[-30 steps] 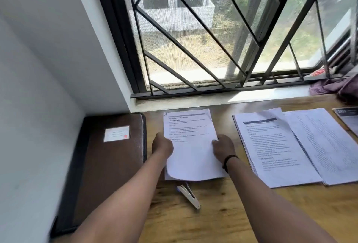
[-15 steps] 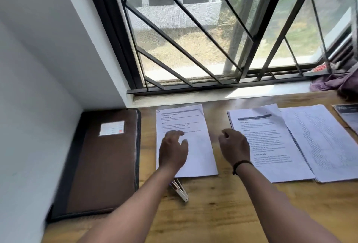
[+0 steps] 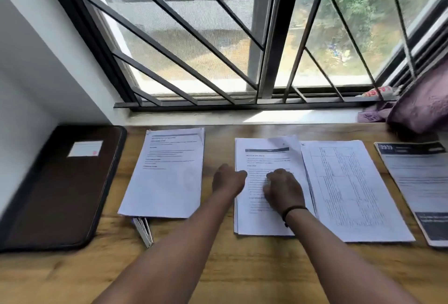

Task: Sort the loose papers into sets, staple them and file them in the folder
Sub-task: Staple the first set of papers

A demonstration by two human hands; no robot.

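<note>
Head view — both hands, left hand [image 3: 226, 180] and right hand [image 3: 283, 191], rest on the middle stack [image 3: 264, 221]; grip unclear, fingers hidden.

The folder [image 3: 60, 187] was laid flat at the far left of the table [image 3: 242, 269], right up against the wall. Just to its right a paper set [image 3: 164, 177] was placed, with the stapler [image 3: 143, 231] partly tucked under its near edge. Further right a second stack [image 3: 257, 221] was set, both hands [image 3: 228, 180] [image 3: 283, 189] being rested on its left part. A table-printed stack [image 3: 351, 194] was overlapped against its right edge, and a booklet [image 3: 417, 189] was found at the far right. Some cloth [image 3: 421, 102] was bunched behind that, by the window [image 3: 242, 100].
</note>
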